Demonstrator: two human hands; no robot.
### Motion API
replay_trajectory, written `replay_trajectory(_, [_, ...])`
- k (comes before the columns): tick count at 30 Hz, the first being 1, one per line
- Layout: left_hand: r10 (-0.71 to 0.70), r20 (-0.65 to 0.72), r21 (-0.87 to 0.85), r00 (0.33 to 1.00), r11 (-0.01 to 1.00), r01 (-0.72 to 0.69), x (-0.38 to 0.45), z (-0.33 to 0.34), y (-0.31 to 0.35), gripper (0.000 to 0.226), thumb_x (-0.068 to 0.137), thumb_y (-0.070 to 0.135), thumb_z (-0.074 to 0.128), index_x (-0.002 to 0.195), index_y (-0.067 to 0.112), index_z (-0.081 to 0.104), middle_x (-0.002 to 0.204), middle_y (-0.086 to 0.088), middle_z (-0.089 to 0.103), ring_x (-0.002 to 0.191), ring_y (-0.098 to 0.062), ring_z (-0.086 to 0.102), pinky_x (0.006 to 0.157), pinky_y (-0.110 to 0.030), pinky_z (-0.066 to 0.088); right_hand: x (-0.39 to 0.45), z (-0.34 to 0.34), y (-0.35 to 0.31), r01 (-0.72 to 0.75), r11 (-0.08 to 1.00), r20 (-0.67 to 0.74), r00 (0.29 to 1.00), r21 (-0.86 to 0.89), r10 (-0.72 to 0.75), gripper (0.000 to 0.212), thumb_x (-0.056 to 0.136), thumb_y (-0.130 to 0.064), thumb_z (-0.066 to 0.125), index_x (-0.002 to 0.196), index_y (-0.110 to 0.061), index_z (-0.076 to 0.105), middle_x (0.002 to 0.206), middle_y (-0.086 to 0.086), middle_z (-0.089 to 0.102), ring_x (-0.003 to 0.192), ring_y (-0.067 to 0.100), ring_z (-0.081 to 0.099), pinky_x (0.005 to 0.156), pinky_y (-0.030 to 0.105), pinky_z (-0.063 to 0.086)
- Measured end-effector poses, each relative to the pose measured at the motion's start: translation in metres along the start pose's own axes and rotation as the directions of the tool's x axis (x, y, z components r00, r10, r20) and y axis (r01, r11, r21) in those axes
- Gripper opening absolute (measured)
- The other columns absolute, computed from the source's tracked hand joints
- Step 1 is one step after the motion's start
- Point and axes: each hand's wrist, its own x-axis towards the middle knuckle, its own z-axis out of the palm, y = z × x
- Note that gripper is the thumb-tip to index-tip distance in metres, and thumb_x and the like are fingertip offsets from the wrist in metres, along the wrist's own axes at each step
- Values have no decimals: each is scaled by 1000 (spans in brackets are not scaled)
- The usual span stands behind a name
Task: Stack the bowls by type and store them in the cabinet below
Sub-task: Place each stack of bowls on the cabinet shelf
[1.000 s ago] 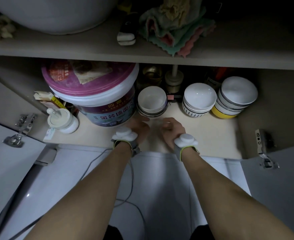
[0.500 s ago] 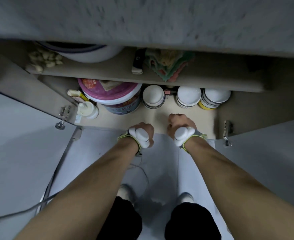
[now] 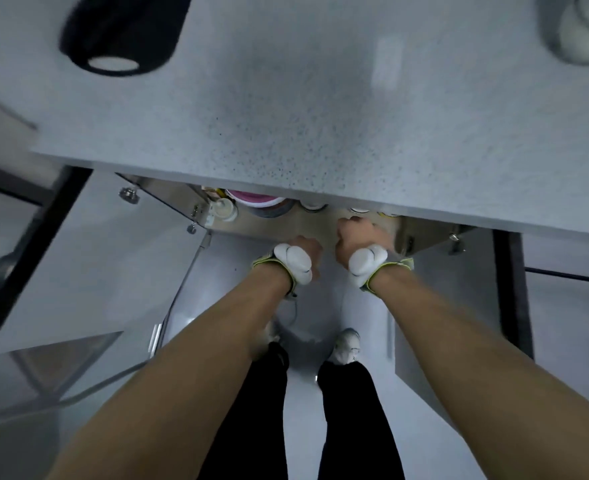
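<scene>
Only slivers of the stacked bowls show under the counter's front edge: a white stack [image 3: 312,206], a second white stack [image 3: 359,210] and a yellow-based stack [image 3: 387,213], all on the cabinet floor [image 3: 315,226]. My left hand [image 3: 305,250] hovers at the cabinet's front edge with fingers curled under, holding nothing. My right hand [image 3: 357,235] is a little further in, also curled into a fist and empty. Both hands are apart from the bowls.
The speckled grey countertop [image 3: 321,116] fills the upper view, with a black cup-like object [image 3: 120,32] and a white item [image 3: 584,32] on it. A pink-lidded bucket [image 3: 255,199] and white jar [image 3: 225,211] stand left in the cabinet. Both doors [image 3: 88,258] hang open.
The view has risen from inside the cabinet to above the countertop. Both hands have pulled back from the shelf floor to its front edge, empty; the bowls stay put.
</scene>
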Motion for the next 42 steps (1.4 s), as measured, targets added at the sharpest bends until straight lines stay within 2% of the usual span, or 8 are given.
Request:
replay_trajectory(3, [-71, -81, -56, 994, 996, 66, -42, -24, 34, 33, 94, 16, 51, 126, 6, 57, 130, -12, 58, 119, -27, 56, 91, -29, 44, -44, -42, 12, 3, 999, -59, 998, 37, -1, 22, 87, -15, 51, 107, -9, 57, 119, 15, 59, 109, 36, 57, 74, 33, 40])
replay_trajectory(7, [17, -166, -160, 986, 986, -44, -62, -58, 64, 37, 99, 13, 45, 134, 1, 50, 120, -6, 54, 113, -15, 49, 81, -6, 33, -73, -80, 34, -30, 996, -114, 993, 83, 39, 28, 87, -15, 49, 114, -12, 57, 123, 11, 58, 110, 35, 57, 80, 34, 44])
replay_trajectory(12, [75, -316, -73, 946, 992, -103, -69, -104, 104, 26, 92, 20, 51, 104, 5, 68, 113, -15, 67, 100, -30, 64, 81, -31, 49, -85, -125, 67, -119, 972, -202, 966, 204, 161, 22, 86, -19, 51, 106, -13, 58, 112, 10, 60, 97, 33, 59, 73, 32, 46])
replay_trajectory(22, [214, -397, -111, 892, 954, -278, -20, -179, 146, 20, 92, 18, 51, 104, 12, 66, 108, -6, 69, 95, -25, 64, 79, -29, 52, -69, -188, 131, -270, 849, -254, 874, 454, 414, 30, 88, -24, 51, 116, -17, 59, 115, 7, 64, 102, 30, 61, 86, 37, 53])
replay_trajectory(30, [241, -412, -202, 879, 916, -346, 56, -257, 178, 16, 87, 18, 54, 89, 21, 69, 100, -3, 70, 91, -25, 66, 80, -31, 55, -35, -239, 179, -316, 737, -301, 764, 597, 571, 25, 90, -27, 52, 110, -17, 63, 107, 5, 69, 101, 28, 62, 75, 28, 47])
replay_trajectory(37, [193, -356, -486, 914, 797, -358, 113, -310, 222, 14, 90, 37, 48, 91, 32, 61, 104, -6, 70, 93, -31, 67, 86, -42, 56, -2, -280, 222, -308, 485, -258, 557, 818, 789, 31, 90, -41, 48, 101, -18, 65, 101, 6, 69, 96, 30, 63, 82, 36, 51])
replay_trajectory(40, [119, -312, -656, 943, 691, -304, 117, -323, 245, 22, 94, 42, 41, 110, 34, 53, 120, -4, 60, 99, -30, 64, 84, -45, 57, 11, -291, 229, -191, 263, -125, 534, 946, 836, 61, 74, -71, 42, 106, -21, 59, 104, 4, 67, 95, 30, 65, 88, 44, 53])
replay_trajectory(42, [52, -169, -840, 984, 514, -171, 120, -332, 266, 41, 96, 43, 40, 134, 28, 42, 128, -4, 50, 107, -29, 57, 83, -47, 55, 24, -301, 238, -96, 59, 4, 558, 994, 830, 89, 60, -81, 43, 127, -22, 50, 126, 5, 58, 110, 30, 58, 94, 48, 51])
